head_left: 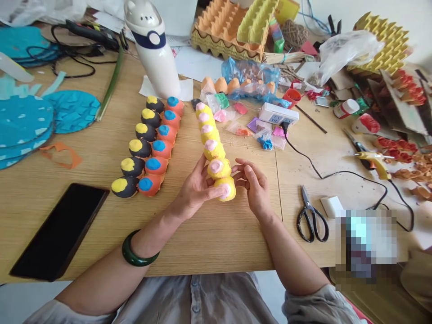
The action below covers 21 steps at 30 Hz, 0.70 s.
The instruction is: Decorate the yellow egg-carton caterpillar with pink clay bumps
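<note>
A strip of yellow egg-carton cups (pixel 212 150) with pink-dabbed tops lies lengthwise on the wooden table (pixel 216 243). My left hand (pixel 197 189) grips its near end, thumb on one side and fingers across the lowest cups. My right hand (pixel 253 184) sits just beside that end, its curled fingertips against the cups. To the left stand two more cup strips: black with yellow spots (pixel 141 135) and orange with blue spots (pixel 162 146). A green bangle (pixel 140 248) circles my left wrist.
A black phone (pixel 59 231) lies at the left, near teal paper discs (pixel 23 121). Black scissors (pixel 312 216) and a hot glue gun (pixel 374 162) lie at the right. Behind stand a white bottle (pixel 151 47), a power strip (pixel 278 113) and egg trays (pixel 229 31).
</note>
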Motion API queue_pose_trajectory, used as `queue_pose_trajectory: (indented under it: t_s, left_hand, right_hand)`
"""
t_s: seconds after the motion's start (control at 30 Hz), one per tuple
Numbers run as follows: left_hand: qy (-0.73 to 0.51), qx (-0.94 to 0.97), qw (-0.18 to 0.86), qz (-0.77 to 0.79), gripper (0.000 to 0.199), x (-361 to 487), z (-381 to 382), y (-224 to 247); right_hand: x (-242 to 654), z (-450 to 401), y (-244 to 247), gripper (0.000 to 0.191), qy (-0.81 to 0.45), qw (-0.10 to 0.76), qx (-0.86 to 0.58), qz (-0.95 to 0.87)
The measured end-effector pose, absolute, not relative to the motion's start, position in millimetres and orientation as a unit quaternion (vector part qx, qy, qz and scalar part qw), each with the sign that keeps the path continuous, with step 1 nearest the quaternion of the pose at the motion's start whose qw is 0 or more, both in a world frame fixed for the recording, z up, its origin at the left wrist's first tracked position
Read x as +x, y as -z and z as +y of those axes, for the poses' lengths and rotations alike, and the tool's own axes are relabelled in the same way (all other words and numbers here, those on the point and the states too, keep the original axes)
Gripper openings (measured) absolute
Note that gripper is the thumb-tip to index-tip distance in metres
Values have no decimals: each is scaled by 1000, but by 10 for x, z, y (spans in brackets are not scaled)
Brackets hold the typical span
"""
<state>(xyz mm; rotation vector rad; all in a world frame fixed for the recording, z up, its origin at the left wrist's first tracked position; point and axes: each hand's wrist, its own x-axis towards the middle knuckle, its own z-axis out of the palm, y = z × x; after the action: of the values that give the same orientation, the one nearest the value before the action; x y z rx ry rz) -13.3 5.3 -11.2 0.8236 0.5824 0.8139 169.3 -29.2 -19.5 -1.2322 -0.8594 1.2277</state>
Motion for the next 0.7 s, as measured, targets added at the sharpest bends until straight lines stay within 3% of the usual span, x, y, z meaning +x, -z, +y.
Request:
queue_pose_trajectory:
  t_s: [0.27,0.7]
  left_hand:
    - [-392,386,784,288,92,-116,37,75]
    - [-364,381,793,306,83,-401,-77,49]
  right_hand:
    - [1662,-271,227,43,-487,542,-547,-412]
    - [1603,-246,218,55,-576,488,-524,-394]
